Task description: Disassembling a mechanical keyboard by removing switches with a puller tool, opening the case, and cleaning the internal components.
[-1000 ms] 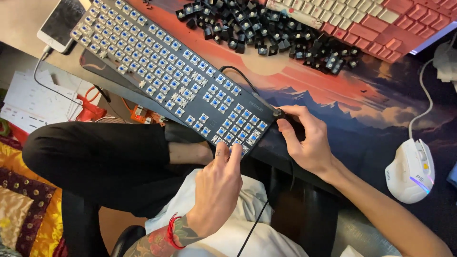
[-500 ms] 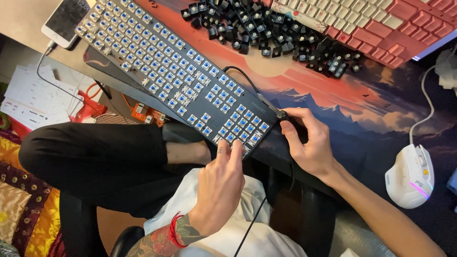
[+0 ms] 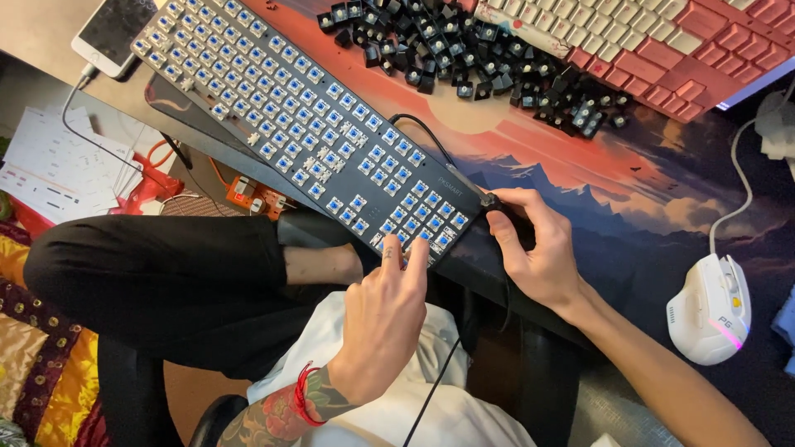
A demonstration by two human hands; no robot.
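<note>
A dark keyboard [image 3: 298,124] with its keycaps off shows rows of blue switches and lies diagonally over the desk's front edge. My left hand [image 3: 385,319] rests its fingertips on the switches at the keyboard's near corner. My right hand [image 3: 538,244] grips the keyboard's right end where the black cable [image 3: 422,128] leaves it. A red cord bracelet circles my left wrist.
A heap of loose black keycaps [image 3: 472,58] lies on the printed desk mat [image 3: 580,165]. Behind it is a pink and white keyboard [image 3: 654,37]. A white mouse [image 3: 712,310] sits at the right. A phone [image 3: 112,33] lies at the far left, papers [image 3: 58,161] below it.
My left hand's fingers have shifted a little rightward along the keyboard's near corner. The right hand keeps its hold on the keyboard's end.
</note>
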